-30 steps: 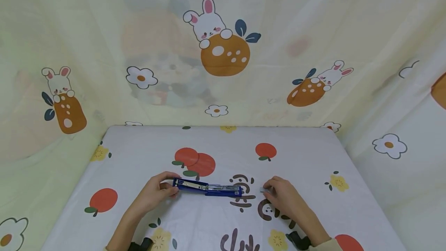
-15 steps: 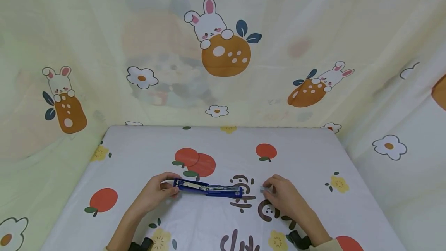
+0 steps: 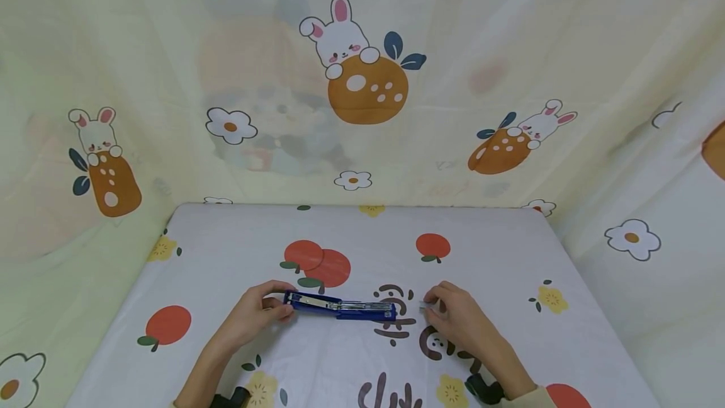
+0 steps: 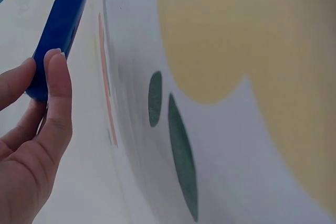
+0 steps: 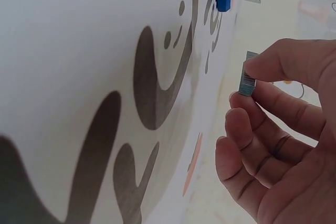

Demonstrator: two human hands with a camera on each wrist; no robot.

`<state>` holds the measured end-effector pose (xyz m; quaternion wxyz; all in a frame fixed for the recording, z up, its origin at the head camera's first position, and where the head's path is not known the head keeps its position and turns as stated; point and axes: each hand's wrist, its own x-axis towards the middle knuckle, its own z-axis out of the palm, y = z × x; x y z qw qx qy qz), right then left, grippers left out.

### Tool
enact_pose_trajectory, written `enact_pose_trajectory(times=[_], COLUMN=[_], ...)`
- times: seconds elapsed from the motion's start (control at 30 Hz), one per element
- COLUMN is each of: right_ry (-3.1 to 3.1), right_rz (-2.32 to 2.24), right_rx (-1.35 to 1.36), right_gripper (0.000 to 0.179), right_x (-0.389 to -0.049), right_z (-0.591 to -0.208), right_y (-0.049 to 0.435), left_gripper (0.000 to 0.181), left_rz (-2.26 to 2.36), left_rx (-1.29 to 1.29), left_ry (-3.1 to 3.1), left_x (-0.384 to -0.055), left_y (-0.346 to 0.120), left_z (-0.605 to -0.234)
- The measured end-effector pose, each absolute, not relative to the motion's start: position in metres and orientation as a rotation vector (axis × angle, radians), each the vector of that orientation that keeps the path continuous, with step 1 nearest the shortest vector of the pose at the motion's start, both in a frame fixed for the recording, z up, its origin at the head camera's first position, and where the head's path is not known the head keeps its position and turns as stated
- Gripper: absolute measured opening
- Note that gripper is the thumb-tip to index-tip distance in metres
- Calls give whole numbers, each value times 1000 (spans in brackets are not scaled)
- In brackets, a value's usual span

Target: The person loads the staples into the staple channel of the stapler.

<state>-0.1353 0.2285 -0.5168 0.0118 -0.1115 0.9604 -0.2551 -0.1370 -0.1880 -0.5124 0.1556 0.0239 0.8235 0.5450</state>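
Note:
A blue stapler (image 3: 340,308) lies opened out flat across the middle of the table, its metal staple channel facing up. My left hand (image 3: 256,312) pinches the stapler's left end between thumb and fingers; the left wrist view shows the thumb and fingertips on the blue body (image 4: 59,24). To the right of the stapler, my right hand (image 3: 460,315) pinches a small strip of staples (image 5: 248,74) between thumb and fingers. The strip is a short way off the stapler's right end, and the other fingers of that hand curl beneath it.
A white cloth (image 3: 317,357) printed with fruit and flowers covers the table. Behind and at both sides hang pale curtains (image 3: 272,68) with rabbit prints. Black straps (image 3: 485,389) sit at the wrists.
The right hand with the staple strip has shifted very slightly left and away from me. The left hand and the stapler have barely moved.

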Motion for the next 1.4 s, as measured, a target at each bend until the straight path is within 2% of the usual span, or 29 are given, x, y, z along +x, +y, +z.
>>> enact_pose_trajectory(times=[1.4], right_ry=[2922], right_rz=[-986], right_rx=[-504], right_gripper=[20], right_x=[-145], right_z=[-516], right_y=[219], left_gripper=[37], left_rz=[1547], left_rx=[79], left_ry=[2359], left_x=[-137], left_y=[-185], left_z=[-513])
